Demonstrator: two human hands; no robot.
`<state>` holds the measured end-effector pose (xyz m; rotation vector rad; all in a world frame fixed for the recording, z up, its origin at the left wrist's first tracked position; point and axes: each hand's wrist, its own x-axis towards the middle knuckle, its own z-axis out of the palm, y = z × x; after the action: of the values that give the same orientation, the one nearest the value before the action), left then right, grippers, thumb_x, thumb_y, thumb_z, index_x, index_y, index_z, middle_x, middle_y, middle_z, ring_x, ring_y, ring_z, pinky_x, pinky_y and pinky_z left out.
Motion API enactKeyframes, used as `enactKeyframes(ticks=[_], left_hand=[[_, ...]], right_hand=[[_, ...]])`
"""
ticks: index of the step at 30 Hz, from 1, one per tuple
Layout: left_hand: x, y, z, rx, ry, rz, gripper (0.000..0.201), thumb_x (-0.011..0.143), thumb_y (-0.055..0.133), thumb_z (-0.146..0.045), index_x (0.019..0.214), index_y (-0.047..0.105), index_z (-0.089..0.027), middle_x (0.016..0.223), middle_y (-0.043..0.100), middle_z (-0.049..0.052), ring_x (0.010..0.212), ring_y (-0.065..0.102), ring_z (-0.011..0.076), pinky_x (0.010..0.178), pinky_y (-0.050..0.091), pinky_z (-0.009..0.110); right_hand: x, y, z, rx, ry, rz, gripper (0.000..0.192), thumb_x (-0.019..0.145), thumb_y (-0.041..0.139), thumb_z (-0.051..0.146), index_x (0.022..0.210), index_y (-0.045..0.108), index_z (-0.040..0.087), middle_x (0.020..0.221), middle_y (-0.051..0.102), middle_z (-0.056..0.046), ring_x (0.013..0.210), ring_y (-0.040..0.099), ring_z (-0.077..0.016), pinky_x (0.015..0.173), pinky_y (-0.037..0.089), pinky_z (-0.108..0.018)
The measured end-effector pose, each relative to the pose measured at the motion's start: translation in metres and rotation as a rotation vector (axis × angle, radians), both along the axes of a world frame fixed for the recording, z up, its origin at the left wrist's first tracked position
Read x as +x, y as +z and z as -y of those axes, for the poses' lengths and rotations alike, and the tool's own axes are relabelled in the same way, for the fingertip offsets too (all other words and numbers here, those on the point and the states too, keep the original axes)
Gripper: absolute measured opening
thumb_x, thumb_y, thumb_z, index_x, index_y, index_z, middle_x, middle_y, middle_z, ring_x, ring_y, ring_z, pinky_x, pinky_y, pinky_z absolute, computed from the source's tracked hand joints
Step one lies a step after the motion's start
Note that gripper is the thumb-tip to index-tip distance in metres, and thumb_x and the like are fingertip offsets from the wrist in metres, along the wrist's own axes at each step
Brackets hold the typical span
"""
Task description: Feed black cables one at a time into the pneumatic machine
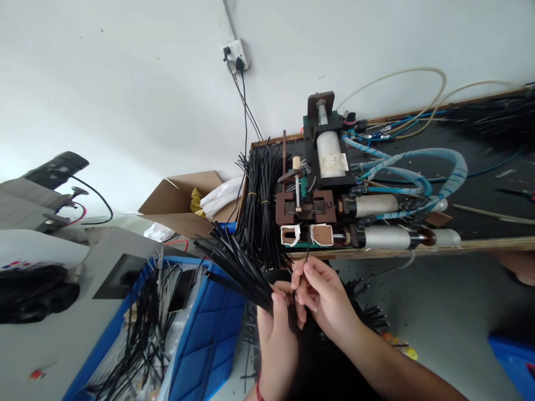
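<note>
The left hand [276, 328] is closed around a fanned bunch of black strips [234, 262], held just below and left of the pneumatic fixture [317, 206] that stands on the table [480, 184]. The right hand [324, 295] pinches a single strip [306, 262] between thumb and fingertips, its upper end pointing toward the two white-lined openings [311, 235] on the front face of the fixture; the tip appears to sit just below them and not yet inside, though contact cannot be confirmed. Judged from this layout, the work is partway through: many strips remain in the held bunch, and banded bundles [259, 206] lie against the left side of the fixture. A blue crate [200, 334], lower left of the fixture, contains loose black strips, possibly finished pieces; this cannot be verified. Hidden or unclear items: the lower end of the held bunch is covered by the left hand; the interior of the fixture openings is not visible; the dark mass below the hands cannot be identified; the far right of the table is blurred; a partial hand at the right edge is cut off and belongs to another person.
</note>
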<state>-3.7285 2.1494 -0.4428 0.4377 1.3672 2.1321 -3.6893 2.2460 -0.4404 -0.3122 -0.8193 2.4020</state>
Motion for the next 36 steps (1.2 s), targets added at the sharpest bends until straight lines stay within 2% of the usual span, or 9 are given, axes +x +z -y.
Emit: enactKeyframes(ticks=[8,16,24,36], left_hand=[[-0.0024,-0.0006,0.0,0.005,-0.005,0.003,0.041,0.107,0.061,-0.05,0.085,0.07,-0.016,0.072,0.065,0.001,0.057,0.051,0.0105,0.055,0.041,0.022],[-0.0027,-0.001,-0.0004,0.014,0.01,0.023,0.038,0.106,0.062,-0.048,0.085,0.069,-0.017,0.08,0.067,0.002,0.058,0.051,0.0101,0.054,0.039,0.023],[-0.0038,-0.0037,0.0012,-0.03,-0.004,-0.048,0.041,0.109,0.056,-0.049,0.085,0.068,-0.018,0.071,0.062,0.0,0.059,0.048,0.0117,0.056,0.038,0.024],[-0.0038,-0.0015,0.001,-0.068,0.025,-0.06,0.043,0.106,0.059,-0.053,0.083,0.067,-0.018,0.068,0.058,0.0,0.057,0.045,0.0125,0.056,0.036,0.026]], right_hand=[[-0.0043,-0.0004,-0.0035,-0.052,0.056,-0.006,0.032,0.099,0.074,0.046,0.085,0.07,0.018,0.057,0.063,0.003,0.037,0.031,-0.0079,0.03,0.052,-0.022],[-0.0078,-0.001,-0.0053,-0.059,0.079,-0.035,0.032,0.1,0.073,0.045,0.085,0.069,0.017,0.06,0.066,0.002,0.037,0.032,-0.0059,0.032,0.048,-0.016],[-0.0067,-0.003,-0.0064,-0.065,0.077,-0.042,0.032,0.1,0.074,0.046,0.086,0.068,0.018,0.062,0.066,0.003,0.038,0.034,-0.0056,0.034,0.045,-0.015],[-0.0075,0.0001,-0.0062,-0.069,0.051,-0.026,0.031,0.097,0.077,0.044,0.084,0.069,0.017,0.068,0.068,0.001,0.041,0.04,-0.0051,0.035,0.039,-0.013]])
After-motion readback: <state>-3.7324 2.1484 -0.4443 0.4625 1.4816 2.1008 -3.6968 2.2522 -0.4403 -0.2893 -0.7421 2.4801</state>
